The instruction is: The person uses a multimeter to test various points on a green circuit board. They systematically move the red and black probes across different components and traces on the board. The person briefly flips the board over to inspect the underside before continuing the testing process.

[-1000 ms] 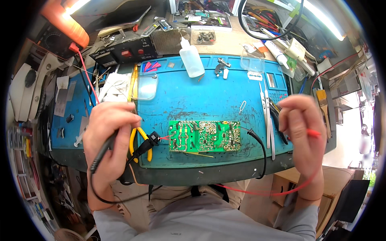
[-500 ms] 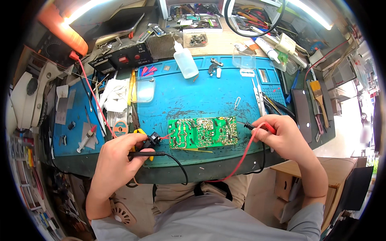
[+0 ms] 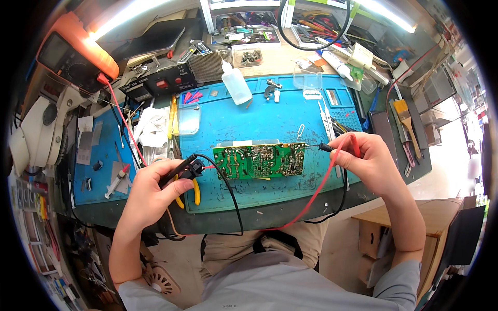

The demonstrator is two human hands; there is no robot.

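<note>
A green circuit board (image 3: pixel 248 162), solder side facing me, stands tilted over the blue mat (image 3: pixel 223 199) between my hands. My left hand (image 3: pixel 150 189) is closed round a black socket (image 3: pixel 195 169), with red wire running from it to the board's left end. A black test probe (image 3: pixel 175 171) lies in the same hand, its cable looping down. On the right, my right hand (image 3: pixel 371 159) pinches a black cable end (image 3: pixel 327 148) whose thin lead reaches the board's right edge. That hand also holds a red test probe (image 3: pixel 355 145); its tip is hard to make out.
An orange multimeter (image 3: pixel 78 44) stands at the far left. Yellow-handled pliers (image 3: pixel 197 193) lie beside my left hand. Beyond the board are a white squeeze bottle (image 3: pixel 237 87), a SIM-pin-like wire loop (image 3: pixel 301 130) and tweezers (image 3: pixel 327 120). A brush (image 3: pixel 405 122) lies right.
The board has tilted up and its far edge has risen. The black probe in my left hand has swung from level to slanting upward. My right hand has shifted slightly away from me.
</note>
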